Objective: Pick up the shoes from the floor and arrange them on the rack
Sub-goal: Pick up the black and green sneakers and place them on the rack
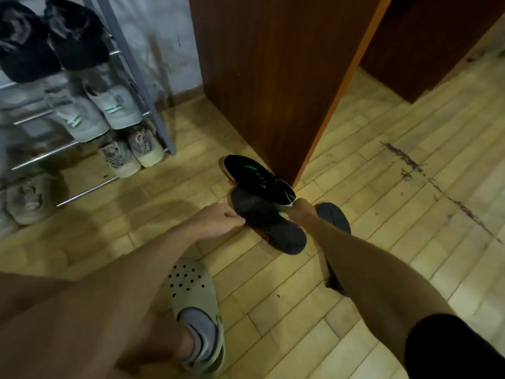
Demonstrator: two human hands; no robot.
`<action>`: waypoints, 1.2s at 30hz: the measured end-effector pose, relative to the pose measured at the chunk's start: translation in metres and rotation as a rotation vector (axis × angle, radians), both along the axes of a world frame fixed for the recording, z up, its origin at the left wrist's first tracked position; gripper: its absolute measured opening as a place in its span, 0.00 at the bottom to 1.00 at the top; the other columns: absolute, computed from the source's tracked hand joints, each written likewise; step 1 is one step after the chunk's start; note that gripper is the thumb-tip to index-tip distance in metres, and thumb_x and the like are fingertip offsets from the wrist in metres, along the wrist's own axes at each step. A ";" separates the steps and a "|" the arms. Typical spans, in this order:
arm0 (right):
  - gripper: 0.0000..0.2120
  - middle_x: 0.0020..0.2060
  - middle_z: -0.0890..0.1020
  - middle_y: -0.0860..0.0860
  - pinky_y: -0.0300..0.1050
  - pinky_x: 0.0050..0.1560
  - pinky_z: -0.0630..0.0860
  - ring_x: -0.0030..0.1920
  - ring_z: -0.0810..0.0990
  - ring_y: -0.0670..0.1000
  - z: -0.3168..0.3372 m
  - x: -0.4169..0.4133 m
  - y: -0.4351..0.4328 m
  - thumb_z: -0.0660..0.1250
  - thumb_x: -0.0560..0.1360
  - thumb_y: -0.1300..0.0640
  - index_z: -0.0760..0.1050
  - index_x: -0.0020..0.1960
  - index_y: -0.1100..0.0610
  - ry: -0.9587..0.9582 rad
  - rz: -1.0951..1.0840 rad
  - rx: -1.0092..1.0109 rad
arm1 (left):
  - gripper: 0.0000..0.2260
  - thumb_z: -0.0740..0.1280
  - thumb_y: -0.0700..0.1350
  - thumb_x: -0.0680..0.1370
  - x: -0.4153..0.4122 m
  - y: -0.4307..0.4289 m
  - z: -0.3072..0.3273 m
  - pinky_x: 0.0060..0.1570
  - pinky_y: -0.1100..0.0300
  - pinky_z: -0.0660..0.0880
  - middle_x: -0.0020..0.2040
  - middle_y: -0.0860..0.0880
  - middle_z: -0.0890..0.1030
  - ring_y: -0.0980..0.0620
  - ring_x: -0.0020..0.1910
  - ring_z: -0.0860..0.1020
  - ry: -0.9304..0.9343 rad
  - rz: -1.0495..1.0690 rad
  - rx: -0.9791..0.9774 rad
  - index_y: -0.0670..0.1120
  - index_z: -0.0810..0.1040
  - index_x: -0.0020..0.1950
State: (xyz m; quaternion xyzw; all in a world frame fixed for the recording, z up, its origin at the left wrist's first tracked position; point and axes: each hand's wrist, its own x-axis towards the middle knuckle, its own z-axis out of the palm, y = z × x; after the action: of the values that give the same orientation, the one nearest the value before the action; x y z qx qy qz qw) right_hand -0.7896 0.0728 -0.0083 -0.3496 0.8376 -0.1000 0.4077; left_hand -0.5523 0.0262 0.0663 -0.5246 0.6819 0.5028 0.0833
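Observation:
A black shoe (257,175) with green stripes lies on the floor against the cabinet corner. My right hand (300,210) is closed on its heel end. Just in front lies a dark grey shoe (269,224) on its side, with an orange edge showing. My left hand (218,220) has its fingers curled against the left edge of this shoe. A second dark grey shoe (334,216) lies to the right, partly hidden behind my right forearm. The metal shoe rack (164,132) stands at the left.
The rack holds black shoes (52,36) on top, pale sneakers (95,110) below and worn grey pairs (131,154) lower down. A brown wooden cabinet (273,77) rises behind the shoes. My foot in a grey perforated clog (195,296) stands on the tiled floor (382,214).

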 end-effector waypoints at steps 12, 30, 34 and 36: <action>0.30 0.69 0.64 0.64 0.57 0.64 0.71 0.62 0.71 0.65 -0.074 -0.003 -0.078 0.66 0.76 0.49 0.62 0.71 0.64 0.161 -0.253 0.203 | 0.10 0.64 0.58 0.72 0.033 -0.035 -0.046 0.35 0.63 0.70 0.44 0.55 0.81 0.58 0.42 0.78 0.070 0.302 0.091 0.55 0.77 0.48; 0.14 0.45 0.80 0.61 0.49 0.29 0.81 0.37 0.81 0.57 0.055 0.045 -0.080 0.69 0.73 0.67 0.72 0.57 0.67 -0.293 -0.322 -0.106 | 0.04 0.64 0.49 0.77 0.032 -0.025 0.038 0.58 0.50 0.77 0.47 0.48 0.82 0.47 0.50 0.81 0.185 0.559 0.055 0.50 0.78 0.47; 0.09 0.40 0.74 0.55 0.41 0.20 0.77 0.36 0.77 0.54 0.107 0.091 -0.076 0.70 0.73 0.68 0.70 0.43 0.61 -0.508 -0.283 -0.193 | 0.13 0.65 0.48 0.77 0.057 -0.022 0.078 0.52 0.50 0.79 0.50 0.48 0.79 0.47 0.49 0.79 0.226 0.688 0.027 0.45 0.77 0.60; 0.08 0.39 0.74 0.54 0.44 0.24 0.80 0.36 0.77 0.54 0.138 0.118 -0.074 0.69 0.74 0.68 0.69 0.42 0.61 -0.625 -0.218 -0.208 | 0.19 0.65 0.50 0.77 0.079 -0.020 0.102 0.47 0.49 0.79 0.59 0.45 0.75 0.45 0.52 0.78 0.262 0.764 0.087 0.45 0.71 0.67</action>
State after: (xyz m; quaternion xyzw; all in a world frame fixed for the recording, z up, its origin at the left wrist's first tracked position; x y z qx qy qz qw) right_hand -0.6720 -0.0007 0.1294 -0.2504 0.6900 -0.3302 0.5935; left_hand -0.4732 0.0063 0.1682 -0.6678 0.4206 0.5887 -0.1751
